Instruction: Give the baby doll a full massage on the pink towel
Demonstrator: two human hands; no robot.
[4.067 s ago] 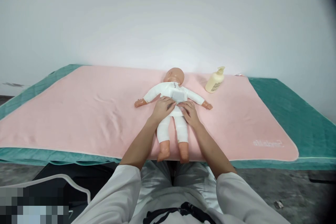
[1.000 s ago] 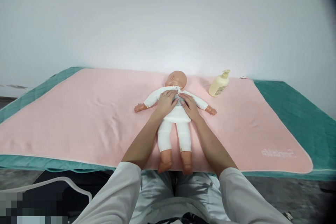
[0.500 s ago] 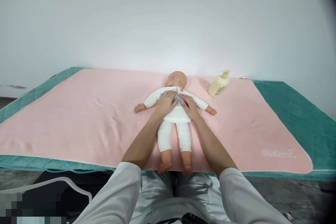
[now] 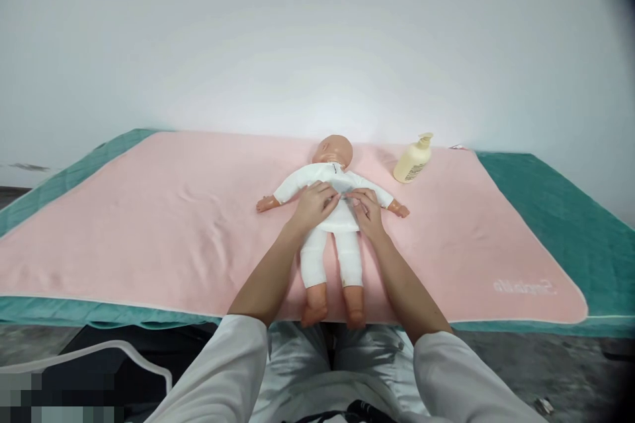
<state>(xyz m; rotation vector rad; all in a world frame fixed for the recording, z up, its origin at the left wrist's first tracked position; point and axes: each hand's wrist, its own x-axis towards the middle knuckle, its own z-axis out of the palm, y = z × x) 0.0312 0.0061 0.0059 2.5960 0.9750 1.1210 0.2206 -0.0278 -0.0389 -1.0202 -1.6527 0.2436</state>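
Note:
A baby doll (image 4: 342, 215) in a white suit lies on its back, its bare head at the far side and its feet at the near edge. My left hand (image 4: 316, 203) rests over one side of the doll's belly, fingers bent and their tips drawn close to the thumb. Across from it, my right hand (image 4: 368, 209) is curled over the other side, its fingertips near those of the left. Whatever lies between the fingertips is too small to make out. Both of the doll's arms are spread out sideways.
A pale yellow pump bottle (image 4: 413, 160) stands to the right of the doll's head. Underneath is a pink blanket (image 4: 149, 225) over a green quilted cover (image 4: 560, 211). A white wall (image 4: 297, 39) rises behind. At lower left is a dark object with a pale rim (image 4: 124, 347).
Both hands have slid from the doll's upper chest down toward its belly. Their fingers, flat and stretched before, are now bent. The doll and bottle look almost unmoved.

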